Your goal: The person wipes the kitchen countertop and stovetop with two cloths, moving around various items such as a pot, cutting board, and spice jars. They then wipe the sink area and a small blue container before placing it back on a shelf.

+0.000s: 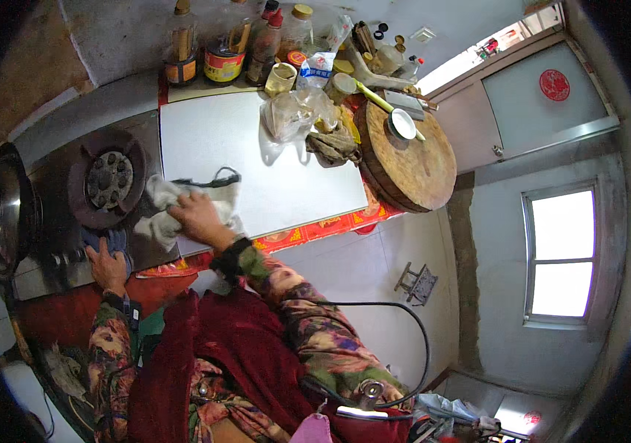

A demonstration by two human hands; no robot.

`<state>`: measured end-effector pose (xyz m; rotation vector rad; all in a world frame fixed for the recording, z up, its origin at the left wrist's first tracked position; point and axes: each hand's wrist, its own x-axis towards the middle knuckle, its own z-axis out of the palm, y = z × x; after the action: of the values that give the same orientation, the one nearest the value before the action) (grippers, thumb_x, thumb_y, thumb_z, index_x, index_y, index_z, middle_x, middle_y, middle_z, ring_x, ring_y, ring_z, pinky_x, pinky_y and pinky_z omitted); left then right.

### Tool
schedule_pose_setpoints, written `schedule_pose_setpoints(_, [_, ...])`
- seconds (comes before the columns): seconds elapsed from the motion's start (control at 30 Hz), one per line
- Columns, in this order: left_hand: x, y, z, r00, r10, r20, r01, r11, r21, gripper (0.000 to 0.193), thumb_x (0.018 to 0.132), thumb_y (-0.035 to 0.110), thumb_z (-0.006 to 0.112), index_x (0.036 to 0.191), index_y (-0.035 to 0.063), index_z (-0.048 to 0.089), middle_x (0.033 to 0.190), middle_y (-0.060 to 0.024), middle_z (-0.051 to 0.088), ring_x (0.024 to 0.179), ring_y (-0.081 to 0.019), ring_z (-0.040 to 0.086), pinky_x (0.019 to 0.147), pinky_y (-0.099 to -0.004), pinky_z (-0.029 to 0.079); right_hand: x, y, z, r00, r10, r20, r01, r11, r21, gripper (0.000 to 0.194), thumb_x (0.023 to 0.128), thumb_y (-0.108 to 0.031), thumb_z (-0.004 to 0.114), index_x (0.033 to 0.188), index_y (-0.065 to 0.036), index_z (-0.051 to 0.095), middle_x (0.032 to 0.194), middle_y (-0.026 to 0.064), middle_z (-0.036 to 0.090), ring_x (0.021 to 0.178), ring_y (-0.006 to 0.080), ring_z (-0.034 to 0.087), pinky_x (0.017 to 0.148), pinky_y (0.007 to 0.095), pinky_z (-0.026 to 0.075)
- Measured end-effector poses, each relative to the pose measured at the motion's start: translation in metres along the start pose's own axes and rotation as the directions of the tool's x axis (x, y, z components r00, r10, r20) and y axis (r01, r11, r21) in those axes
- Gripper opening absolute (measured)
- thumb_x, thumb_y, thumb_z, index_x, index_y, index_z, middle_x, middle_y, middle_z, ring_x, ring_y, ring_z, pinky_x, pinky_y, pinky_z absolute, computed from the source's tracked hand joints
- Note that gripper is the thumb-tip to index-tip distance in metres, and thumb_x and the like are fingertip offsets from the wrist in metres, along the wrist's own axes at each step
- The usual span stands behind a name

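My right hand (200,217) grips a crumpled whitish cloth (161,221) with a dark edge and loop. The cloth lies across the seam between the gas stove and a white board (293,188). Further left, my left hand (108,268) holds a folded blue-grey cloth (106,240) at the front of the stove (146,130), just below the round burner (109,180). The fingers of that hand rest over the cloth and hide part of it. A dark wok (2,216) stands on the stove's left side.
Several bottles and jars (224,63) line the wall behind the board. Plastic bags (290,116) and a brown rag (333,145) lie at its far right. A round wooden chopping block (421,160) carries a ladle (402,124) and a cleaver (404,104). A small stool (419,283) stands on the floor.
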<state>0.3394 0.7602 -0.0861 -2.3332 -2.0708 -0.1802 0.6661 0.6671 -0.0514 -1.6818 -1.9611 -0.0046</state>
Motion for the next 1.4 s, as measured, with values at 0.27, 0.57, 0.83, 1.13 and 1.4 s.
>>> schedule_pose_setpoints(0.27, [-0.002,0.009,-0.012,0.999,0.004,-0.041,-0.005,0.999,-0.039,0.059,0.082,0.02,0.068,0.14,0.015,0.057,0.145,-0.0255,0.041,0.121,-0.0496,0.053,0.09,-0.0587,0.053,-0.179,0.155,-0.186,0.684,0.728,0.042,-0.691,0.665,-0.282,0.073,0.065,-0.019,0.08,0.136,-0.02,0.063,0.125,0.0223,0.062,0.118,0.0443,0.056,0.099,0.0514,0.047])
schedule_pose_setpoints(0.57, [-0.004,0.014,-0.021,1.0,-0.026,-0.001,0.026,0.998,-0.065,0.061,0.081,0.02,0.067,0.14,0.0118,0.057,0.144,-0.0262,0.043,0.125,-0.0496,0.051,0.097,-0.0566,0.05,-0.153,0.098,-0.16,0.853,0.511,0.104,-0.46,0.831,-0.314,0.07,0.071,-0.024,0.079,0.138,-0.019,0.059,0.126,0.0145,0.058,0.11,0.037,0.055,0.091,0.0529,0.047])
schedule_pose_setpoints(0.83, [-0.005,0.005,-0.007,0.996,-0.065,0.056,0.067,0.997,-0.035,0.066,0.081,0.02,0.068,0.146,0.0142,0.055,0.156,-0.0291,0.033,0.133,-0.0514,0.046,0.1,-0.0639,0.049,-0.033,0.096,-0.097,0.864,0.481,0.15,-0.442,0.866,-0.236,0.076,0.068,-0.028,0.087,0.138,-0.024,0.057,0.127,0.0134,0.052,0.116,0.0362,0.051,0.086,0.0527,0.045])
schedule_pose_setpoints(1.13, [-0.006,0.018,-0.03,0.997,-0.044,0.07,0.048,0.998,-0.049,0.064,0.076,0.018,0.07,0.138,0.0096,0.058,0.141,-0.0274,0.044,0.12,-0.0521,0.052,0.096,-0.0604,0.048,0.152,0.177,-0.02,0.776,0.629,-0.043,-0.615,0.74,-0.272,0.062,0.075,-0.029,0.083,0.132,-0.025,0.059,0.121,0.0134,0.053,0.113,0.04,0.053,0.081,0.059,0.048])
schedule_pose_setpoints(1.4, [-0.01,0.019,-0.028,0.995,-0.067,0.076,0.067,0.998,0.01,0.063,0.081,0.021,0.069,0.142,0.0123,0.056,0.148,-0.0287,0.038,0.123,-0.0523,0.05,0.097,-0.0605,0.048,0.156,0.092,0.029,0.943,0.248,0.221,-0.215,0.963,-0.162,0.036,0.088,-0.022,0.065,0.124,-0.027,0.067,0.128,0.0108,0.054,0.121,0.0389,0.05,0.094,0.0573,0.043])
